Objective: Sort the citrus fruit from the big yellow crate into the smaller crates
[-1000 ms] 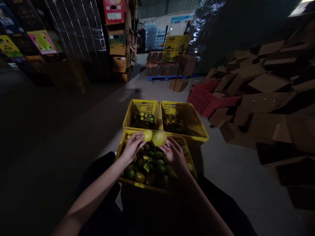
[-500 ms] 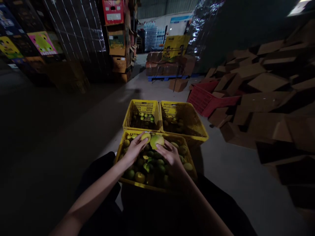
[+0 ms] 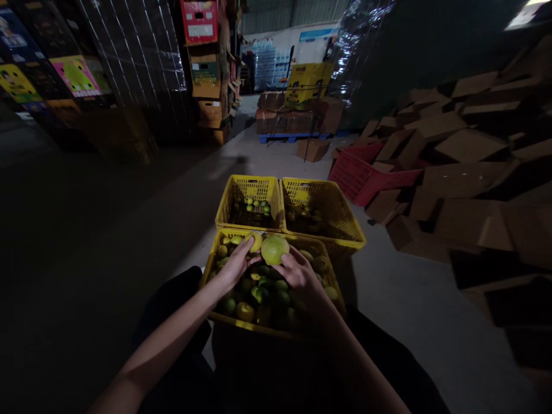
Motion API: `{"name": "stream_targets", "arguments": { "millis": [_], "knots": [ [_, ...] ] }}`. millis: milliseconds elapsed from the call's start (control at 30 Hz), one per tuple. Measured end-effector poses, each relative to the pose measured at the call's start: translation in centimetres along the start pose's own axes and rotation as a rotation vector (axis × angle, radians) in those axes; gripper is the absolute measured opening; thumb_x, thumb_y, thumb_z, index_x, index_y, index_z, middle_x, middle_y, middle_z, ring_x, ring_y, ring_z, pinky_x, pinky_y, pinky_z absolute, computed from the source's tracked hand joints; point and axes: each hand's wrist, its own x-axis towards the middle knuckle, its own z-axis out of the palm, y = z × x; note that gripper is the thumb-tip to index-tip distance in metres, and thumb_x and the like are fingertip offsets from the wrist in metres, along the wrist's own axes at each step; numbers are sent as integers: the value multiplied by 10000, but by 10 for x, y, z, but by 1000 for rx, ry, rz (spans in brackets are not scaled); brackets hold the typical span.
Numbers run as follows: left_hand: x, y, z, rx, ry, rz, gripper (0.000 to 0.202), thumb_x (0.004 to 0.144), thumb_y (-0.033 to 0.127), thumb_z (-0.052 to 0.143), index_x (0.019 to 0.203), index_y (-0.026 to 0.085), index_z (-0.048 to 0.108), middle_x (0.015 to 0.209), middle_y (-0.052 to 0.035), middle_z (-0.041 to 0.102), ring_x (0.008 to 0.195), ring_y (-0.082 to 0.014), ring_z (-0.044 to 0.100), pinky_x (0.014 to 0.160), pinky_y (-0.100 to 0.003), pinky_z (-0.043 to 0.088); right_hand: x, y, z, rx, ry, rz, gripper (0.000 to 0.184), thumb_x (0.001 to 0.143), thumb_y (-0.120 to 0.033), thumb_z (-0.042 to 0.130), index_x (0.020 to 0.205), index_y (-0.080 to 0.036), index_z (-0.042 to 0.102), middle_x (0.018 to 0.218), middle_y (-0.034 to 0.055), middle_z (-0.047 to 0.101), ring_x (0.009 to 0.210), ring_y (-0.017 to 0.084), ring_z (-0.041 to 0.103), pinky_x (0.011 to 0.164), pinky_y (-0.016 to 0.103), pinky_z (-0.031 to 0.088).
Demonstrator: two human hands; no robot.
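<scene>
Between the fingers of my left hand [image 3: 238, 263] is a yellow lemon [image 3: 255, 241]. My right hand [image 3: 298, 269] grips a larger, yellow-green lemon [image 3: 275, 250] from its right side. The two fruits are held close together above the near yellow crate [image 3: 271, 332], which holds many green and yellow lemons [image 3: 245, 311]. Behind it stand two more yellow crates: the left one [image 3: 221, 215] has several small green fruits [image 3: 256, 203] in it, and the right one [image 3: 345, 221] has some yellowish fruits [image 3: 304, 213] in shadow.
A red crate [image 3: 356, 175] lies by a heap of flattened and open cardboard boxes [image 3: 466, 178] on the right. Farther back, a blue pallet [image 3: 293, 138] bears cartons and a yellow box [image 3: 308, 83]. Stacked cartons [image 3: 210, 112] rise at the back left.
The right-hand lemon has been turned and now shows a greener, smoother side. My left hand has shifted slightly left with its lemon. The crates have stayed put.
</scene>
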Motion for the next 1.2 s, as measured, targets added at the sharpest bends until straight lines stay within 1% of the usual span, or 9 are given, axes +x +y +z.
{"name": "stream_targets", "arguments": {
  "millis": [133,233,400,600,700,767,1000,1133,1200],
  "knots": [
    [0,5,-1,34,1,33,357,655,408,814,901,176,700,990,-49,691,954,-176,608,746,-232,473,3,-4,-2,89,29,103,327,595,-392,795,863,-238,689,969,61,752,1007,302,677,914,492,535],
    [1,7,-3,15,-11,60,314,644,395,826,815,175,680,867,-6,673,807,-125,607,684,-206,448,6,-6,-5,160,47,178,292,534,-400,781,735,-236,647,895,84,750,1020,352,664,917,555,516],
    [3,7,-6,-12,-5,11,388,594,461,844,763,165,659,672,28,632,598,-78,575,595,-188,438,13,-6,-13,157,64,152,248,561,-373,731,738,-254,604,876,76,742,1046,364,650,940,603,478],
    [9,3,-10,43,59,-60,259,717,380,779,806,147,708,803,-50,726,733,-155,674,808,-293,523,18,2,-20,50,49,146,281,577,-455,722,748,-258,617,823,88,738,1013,370,663,899,584,512],
    [12,-1,-13,20,84,-68,188,732,312,774,843,174,710,825,-42,736,779,-176,698,865,-345,532,16,5,-16,-19,40,99,343,646,-551,688,825,-261,648,902,96,744,1014,354,669,865,542,546],
    [13,-3,-14,11,85,-71,184,736,293,771,877,188,717,839,-39,741,786,-181,705,872,-357,536,13,5,-13,-52,50,52,348,677,-540,696,891,-268,665,970,79,744,1011,330,676,852,501,566],
    [5,1,-8,109,-27,-36,302,677,323,818,923,161,752,957,-75,744,739,-134,674,810,-261,525,6,3,-10,-118,59,50,337,670,-444,773,931,-252,683,923,50,757,927,286,714,788,417,598],
    [7,3,-10,104,-2,-40,291,671,313,823,911,164,756,942,-70,738,747,-115,658,822,-245,514,13,5,-17,-102,138,71,328,585,-409,828,831,-261,668,833,21,758,808,265,734,707,379,608],
    [10,5,-12,90,35,-51,259,675,304,821,886,172,752,910,-57,734,750,-118,660,825,-250,517,16,6,-19,-89,97,96,322,584,-420,824,803,-247,662,836,34,761,816,265,734,738,386,605]
  ]
}}
